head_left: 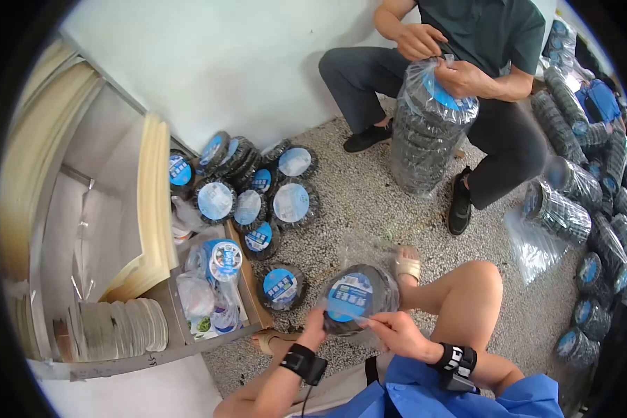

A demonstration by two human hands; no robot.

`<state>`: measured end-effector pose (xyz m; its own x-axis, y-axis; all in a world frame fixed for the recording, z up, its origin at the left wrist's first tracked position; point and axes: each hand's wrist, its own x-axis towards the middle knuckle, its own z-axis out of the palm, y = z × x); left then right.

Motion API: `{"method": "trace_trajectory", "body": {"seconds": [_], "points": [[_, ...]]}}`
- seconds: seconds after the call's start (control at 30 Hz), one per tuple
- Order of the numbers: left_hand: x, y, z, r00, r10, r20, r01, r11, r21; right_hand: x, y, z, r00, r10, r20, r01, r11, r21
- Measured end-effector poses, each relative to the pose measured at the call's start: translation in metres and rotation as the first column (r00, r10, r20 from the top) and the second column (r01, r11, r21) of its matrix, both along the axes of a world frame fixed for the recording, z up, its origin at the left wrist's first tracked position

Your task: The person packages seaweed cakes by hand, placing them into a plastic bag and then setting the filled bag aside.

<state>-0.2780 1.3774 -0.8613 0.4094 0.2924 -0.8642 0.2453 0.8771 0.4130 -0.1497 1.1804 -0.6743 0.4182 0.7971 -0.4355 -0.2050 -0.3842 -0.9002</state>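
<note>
My left hand (312,327) grips the lower left edge of a black roll with a round blue label (355,296), held over my lap inside clear plastic wrap. My right hand (396,332) pinches the plastic at the roll's lower right edge. Both wrists wear black bands. Across from me a seated person in a dark shirt holds the top of a tall clear bag (428,129) filled with stacked black rolls, both of that person's hands at its neck.
Several loose black rolls with blue labels (258,202) lie on the speckled floor by the white wall. A low shelf unit (181,334) at left holds bags and stacked discs. Many bagged stacks of rolls (578,181) pile up at right. An empty clear bag (529,244) lies on the floor.
</note>
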Motion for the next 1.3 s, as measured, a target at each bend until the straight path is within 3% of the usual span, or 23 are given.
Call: {"method": "trace_trajectory", "body": {"seconds": [0.03,0.07,0.1,0.17,0.3,0.37,0.43,0.5,0.57,0.63,0.67,0.8,0.83,0.87,0.9,0.93,0.97,1.0,1.03,1.1,1.13,1.27,1.3], "points": [[0.002,-0.007,-0.015,0.958,-0.264,-0.111,0.283,0.827,0.485,-0.002,-0.004,-0.002,0.984,-0.084,-0.159,0.094,0.994,0.054],[0.006,-0.012,-0.017,0.848,-0.410,-0.336,0.492,0.372,0.787,-0.003,-0.006,-0.005,0.934,-0.154,-0.321,0.192,0.977,0.088],[0.009,-0.014,-0.019,0.850,-0.405,-0.337,0.489,0.367,0.792,-0.001,-0.007,-0.005,0.914,-0.198,-0.353,0.248,0.963,0.102],[0.023,-0.023,0.004,0.438,-0.352,-0.827,0.734,-0.392,0.555,0.017,-0.010,-0.005,0.885,-0.259,-0.386,0.318,0.943,0.096],[0.055,0.018,0.103,0.724,-0.518,-0.455,0.273,-0.391,0.879,0.044,-0.007,-0.001,0.763,-0.429,-0.484,0.526,0.847,0.078],[0.060,0.062,0.088,0.843,-0.324,-0.429,0.379,-0.206,0.902,0.049,0.002,-0.003,0.700,-0.492,-0.518,0.612,0.787,0.079],[0.051,0.124,-0.002,0.932,-0.134,-0.337,0.293,-0.269,0.917,0.053,0.007,-0.001,0.690,-0.474,-0.546,0.585,0.810,0.035],[0.019,0.181,-0.110,0.898,0.118,-0.424,0.381,0.271,0.884,0.061,0.008,-0.001,0.681,-0.506,-0.529,0.583,0.812,-0.027],[0.025,0.230,-0.127,0.917,0.197,-0.347,0.056,0.798,0.600,0.067,0.008,-0.002,0.669,-0.531,-0.520,0.599,0.799,-0.045],[0.016,0.282,-0.193,0.897,0.435,-0.077,-0.339,0.790,0.510,0.070,0.013,-0.004,0.643,-0.553,-0.530,0.603,0.792,-0.095],[0.032,0.293,-0.186,0.833,0.531,-0.156,-0.400,0.773,0.492,0.072,0.021,-0.002,0.643,-0.561,-0.521,0.602,0.791,-0.107],[0.051,0.342,-0.188,0.785,0.476,-0.397,-0.419,0.880,0.225,0.071,0.044,0.005,0.659,-0.572,-0.489,0.608,0.787,-0.101],[0.032,0.353,-0.207,0.922,0.287,-0.259,-0.247,0.953,0.176,0.071,0.046,0.007,0.668,-0.586,-0.458,0.601,0.788,-0.132],[0.030,0.355,-0.200,0.880,0.373,-0.294,-0.349,0.928,0.132,0.072,0.048,0.008,0.679,-0.596,-0.430,0.592,0.790,-0.161],[0.019,0.341,-0.192,0.957,0.186,-0.221,-0.047,0.855,0.517,0.074,0.050,0.008,0.681,-0.594,-0.428,0.589,0.792,-0.162],[-0.004,0.324,-0.183,0.970,-0.027,-0.242,0.218,0.543,0.811,0.072,0.051,0.009,0.650,-0.586,-0.483,0.603,0.785,-0.141],[-0.015,0.328,-0.175,0.943,-0.219,-0.251,0.324,0.429,0.843,0.070,0.052,0.009,0.613,-0.574,-0.543,0.620,0.775,-0.119],[-0.028,0.320,-0.166,0.996,0.081,-0.021,-0.061,0.869,0.491,0.067,0.052,0.009,0.608,-0.567,-0.556,0.620,0.776,-0.113],[-0.040,0.306,-0.139,0.971,-0.148,-0.187,0.235,0.724,0.648,0.066,0.052,0.010,0.616,-0.551,-0.563,0.612,0.785,-0.099],[-0.045,0.278,-0.090,0.683,-0.462,-0.566,0.730,0.469,0.498,0.061,0.053,0.012,0.627,-0.521,-0.579,0.597,0.799,-0.073],[-0.073,0.277,-0.132,0.607,-0.493,-0.623,0.788,0.270,0.554,0.059,0.054,0.013,0.632,-0.527,-0.569,0.597,0.799,-0.077],[-0.045,0.239,-0.092,0.396,-0.627,-0.671,0.918,0.275,0.285,0.050,0.036,0.007,0.613,-0.467,-0.638,0.605,0.797,-0.002],[-0.036,0.231,-0.080,0.357,-0.576,-0.735,0.930,0.146,0.336,0.049,0.032,0.006,0.618,-0.462,-0.636,0.608,0.793,0.014]]}}
